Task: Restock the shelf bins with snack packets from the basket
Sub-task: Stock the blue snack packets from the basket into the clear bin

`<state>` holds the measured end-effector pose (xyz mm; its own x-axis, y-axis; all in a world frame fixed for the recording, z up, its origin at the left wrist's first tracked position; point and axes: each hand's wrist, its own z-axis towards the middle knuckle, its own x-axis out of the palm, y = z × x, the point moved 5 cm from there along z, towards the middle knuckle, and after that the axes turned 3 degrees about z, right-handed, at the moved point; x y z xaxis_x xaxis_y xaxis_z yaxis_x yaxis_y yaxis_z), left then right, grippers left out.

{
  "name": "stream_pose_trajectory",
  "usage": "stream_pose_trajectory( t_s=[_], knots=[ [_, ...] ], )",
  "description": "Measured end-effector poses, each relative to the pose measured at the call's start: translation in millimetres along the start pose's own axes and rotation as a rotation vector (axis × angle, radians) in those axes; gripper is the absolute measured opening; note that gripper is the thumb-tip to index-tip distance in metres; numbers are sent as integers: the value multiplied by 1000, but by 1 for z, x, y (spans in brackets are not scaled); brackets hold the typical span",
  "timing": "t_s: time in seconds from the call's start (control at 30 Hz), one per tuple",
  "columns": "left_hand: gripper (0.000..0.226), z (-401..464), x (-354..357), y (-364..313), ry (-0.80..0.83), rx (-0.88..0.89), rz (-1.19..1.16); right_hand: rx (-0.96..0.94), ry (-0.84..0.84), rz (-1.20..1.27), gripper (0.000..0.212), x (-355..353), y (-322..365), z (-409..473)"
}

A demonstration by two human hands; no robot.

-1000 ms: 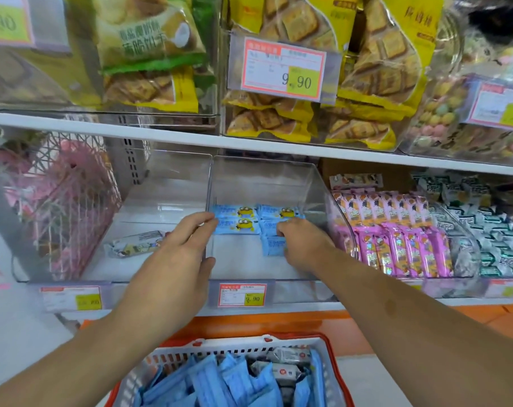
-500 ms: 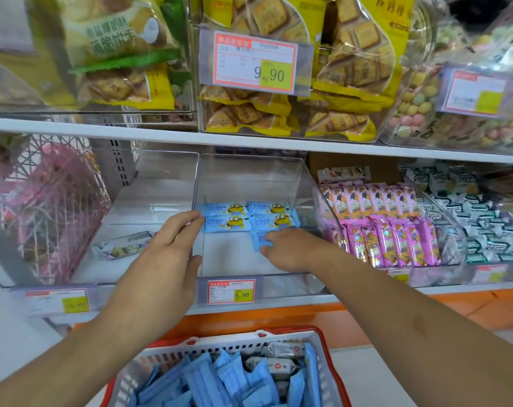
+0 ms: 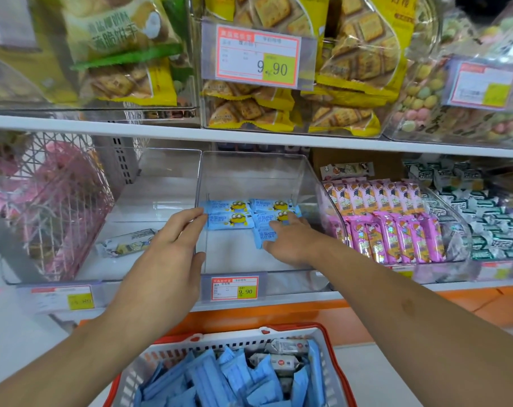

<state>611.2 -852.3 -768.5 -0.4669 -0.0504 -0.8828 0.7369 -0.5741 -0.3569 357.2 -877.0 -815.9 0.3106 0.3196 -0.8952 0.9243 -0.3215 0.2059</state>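
Five blue snack packets lie in the clear middle bin on the lower shelf, grouped toward the back of its floor, printed faces up. The right hand reaches into this bin with its palm down and fingers fairly straight, the fingertips pressing on the packets at the right of the group; the frontmost packet sits partly under the hand. The left hand rests at the bin's left wall, fingers extended and relaxed along the clear divider, thumb on the bin's side, holding nothing that can be seen.

Below, a grey basket with a red rim stands in front of the shelf, filled with many more blue packets and a few white-wrapped ones near its back right.

The neighbouring clear bin on the left contains a single pale wrapped packet lying on its side. To the right, a bin holds rows of pink packets, and beyond it are white and green wrapped sweets. A price tag reading 9.90 is clipped to the front of the middle bin. On the upper shelf, bins hold yellow cracker bags behind a larger price label.
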Motion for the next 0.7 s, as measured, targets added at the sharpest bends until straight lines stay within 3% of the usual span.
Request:
stream_pose_trajectory(
  t_s=[0.27, 0.57, 0.7],
  knots=[
    [61, 0, 1, 1, -1, -2, -22, 14, 31, 14, 88, 8, -5, 11],
    [60, 0, 0, 1, 5, 3, -19, -64, -13, -26, 76, -1, 4, -5],
    [60, 0, 0, 0, 15, 0, -19, -84, 76, -16, 65, 4, 5, -12]
  ],
)
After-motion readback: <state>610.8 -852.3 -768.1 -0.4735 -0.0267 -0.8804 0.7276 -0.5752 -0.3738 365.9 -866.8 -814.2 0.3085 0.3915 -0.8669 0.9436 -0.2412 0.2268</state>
